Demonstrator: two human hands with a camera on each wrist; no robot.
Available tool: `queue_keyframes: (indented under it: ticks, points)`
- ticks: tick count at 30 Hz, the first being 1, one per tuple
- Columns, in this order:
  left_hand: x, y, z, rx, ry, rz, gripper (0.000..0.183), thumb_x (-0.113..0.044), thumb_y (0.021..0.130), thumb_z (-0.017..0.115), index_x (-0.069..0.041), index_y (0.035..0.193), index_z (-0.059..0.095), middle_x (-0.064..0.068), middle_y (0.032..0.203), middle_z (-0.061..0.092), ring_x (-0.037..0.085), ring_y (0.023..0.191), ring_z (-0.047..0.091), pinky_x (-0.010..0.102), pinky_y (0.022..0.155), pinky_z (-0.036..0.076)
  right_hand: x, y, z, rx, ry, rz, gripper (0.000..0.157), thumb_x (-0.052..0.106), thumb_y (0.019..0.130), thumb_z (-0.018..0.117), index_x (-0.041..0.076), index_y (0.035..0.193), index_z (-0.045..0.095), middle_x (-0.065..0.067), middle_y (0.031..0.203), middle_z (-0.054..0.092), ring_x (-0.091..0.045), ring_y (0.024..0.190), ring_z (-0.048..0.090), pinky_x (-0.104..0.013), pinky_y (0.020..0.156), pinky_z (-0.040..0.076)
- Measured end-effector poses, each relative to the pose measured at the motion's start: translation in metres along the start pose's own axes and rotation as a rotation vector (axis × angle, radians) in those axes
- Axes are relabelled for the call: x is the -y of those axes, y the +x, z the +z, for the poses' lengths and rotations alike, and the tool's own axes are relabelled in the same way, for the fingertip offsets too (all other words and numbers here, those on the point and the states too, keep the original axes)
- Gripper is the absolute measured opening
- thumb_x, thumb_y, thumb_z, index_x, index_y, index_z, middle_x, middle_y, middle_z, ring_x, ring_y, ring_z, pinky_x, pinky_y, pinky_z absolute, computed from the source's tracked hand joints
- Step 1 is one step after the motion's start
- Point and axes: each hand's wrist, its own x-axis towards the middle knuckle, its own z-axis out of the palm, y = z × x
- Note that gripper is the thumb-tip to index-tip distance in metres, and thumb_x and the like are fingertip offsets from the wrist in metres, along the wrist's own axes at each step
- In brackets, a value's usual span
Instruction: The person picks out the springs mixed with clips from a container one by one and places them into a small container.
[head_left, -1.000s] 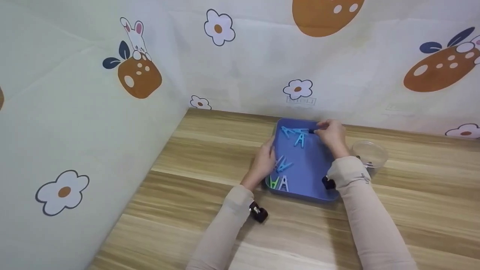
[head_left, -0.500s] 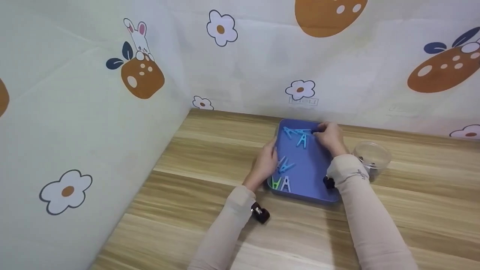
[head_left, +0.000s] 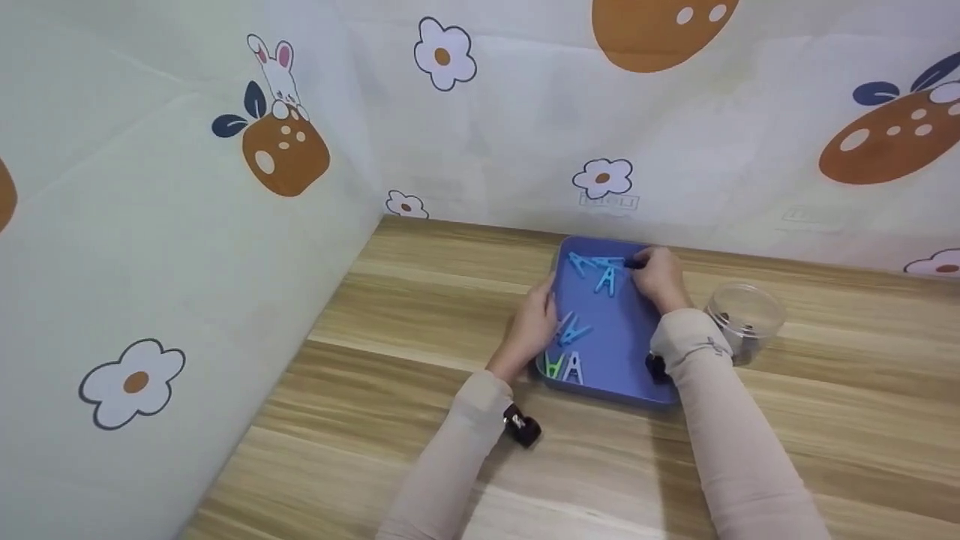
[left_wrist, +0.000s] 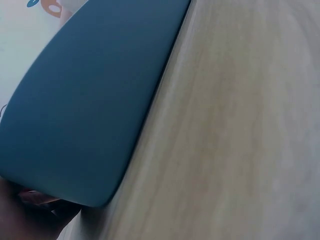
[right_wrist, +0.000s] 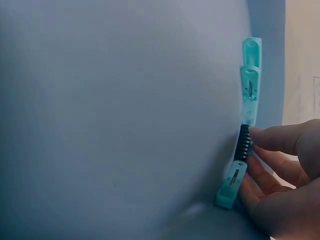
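My right hand is at the far right side of a blue plastic tray. Its thumb and fingertips pinch a small black ribbed piece, whose kind I cannot tell. Beside that piece, in the right wrist view, lie a light-blue clothespin and others in line with it. Along the tray's left rim, my left hand grips the side; in the left wrist view the tray's outer wall hides most of this hand.
Nearer the front of the tray are a blue clothespin, a green one and a pale one. To the right stands a clear round tub holding dark bits. Behind the wooden table rises a printed wall cloth.
The right hand's fingers have drawn closer together, and the hand sits slightly lower at the tray's far right. The left hand keeps its grip on the tray, and the clothespins stay put.
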Motion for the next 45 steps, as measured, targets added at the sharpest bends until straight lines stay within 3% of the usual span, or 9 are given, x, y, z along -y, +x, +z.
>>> queue_keyframes:
  ticks: [6,16,21,26,29,34,45]
  points:
    - [0.0,0.0,0.001,-0.021,0.024,0.051,0.046,-0.005,0.111,0.04,0.005,0.155,0.046,0.027,0.153,0.053,0.039,0.144,0.051,0.046,0.122,0.041,-0.001,0.001,0.004,-0.008,-0.023,0.023,0.037,-0.001,0.093,0.06,-0.019,0.126,0.064,-0.039,0.132,0.062,-0.051,0.128,0.059,-0.056,0.113,0.048]
    - [-0.001,0.0,0.001,-0.003,0.02,0.008,0.047,-0.009,0.113,0.039,0.0,0.158,0.045,0.022,0.159,0.05,0.035,0.147,0.048,0.045,0.123,0.04,0.001,0.001,0.005,-0.036,-0.07,0.019,0.028,0.004,0.094,0.069,-0.016,0.114,0.072,-0.035,0.121,0.069,-0.048,0.116,0.066,-0.055,0.105,0.054]
    - [-0.001,0.0,0.001,-0.002,0.016,0.007,0.046,-0.009,0.113,0.038,0.001,0.158,0.045,0.022,0.158,0.05,0.035,0.147,0.048,0.044,0.123,0.04,0.0,0.0,0.005,-0.062,-0.113,-0.014,0.022,0.004,0.092,0.07,-0.015,0.102,0.076,-0.031,0.109,0.074,-0.04,0.097,0.069,-0.055,0.094,0.058]
    - [-0.001,-0.001,0.001,0.007,0.005,-0.002,0.047,-0.009,0.113,0.038,0.0,0.159,0.043,0.023,0.159,0.048,0.036,0.148,0.047,0.045,0.124,0.039,0.0,0.001,0.006,-0.068,-0.113,0.0,0.016,0.003,0.092,0.067,-0.011,0.087,0.074,-0.02,0.086,0.07,-0.03,0.08,0.062,-0.051,0.079,0.058]
    - [0.0,0.0,0.0,-0.005,0.002,0.027,0.046,-0.006,0.112,0.039,0.004,0.157,0.045,0.025,0.157,0.05,0.037,0.147,0.048,0.045,0.124,0.039,0.001,0.001,0.006,-0.063,-0.102,0.009,0.017,0.003,0.094,0.066,-0.012,0.09,0.074,-0.023,0.09,0.07,-0.035,0.085,0.065,-0.051,0.082,0.058]
    - [0.001,0.002,0.001,-0.022,-0.01,0.091,0.044,0.001,0.109,0.04,0.012,0.151,0.047,0.031,0.152,0.052,0.041,0.145,0.05,0.046,0.123,0.04,0.003,0.001,0.006,-0.047,-0.098,0.01,0.025,0.004,0.097,0.064,-0.016,0.108,0.074,-0.033,0.117,0.072,-0.046,0.109,0.069,-0.055,0.098,0.057]
    - [0.001,0.001,0.0,0.001,-0.014,0.041,0.046,-0.004,0.112,0.038,0.006,0.157,0.043,0.027,0.158,0.049,0.038,0.148,0.046,0.045,0.125,0.037,0.012,-0.003,-0.002,-0.02,-0.068,0.01,0.027,0.004,0.099,0.061,-0.016,0.113,0.07,-0.035,0.119,0.069,-0.048,0.11,0.066,-0.057,0.1,0.055]
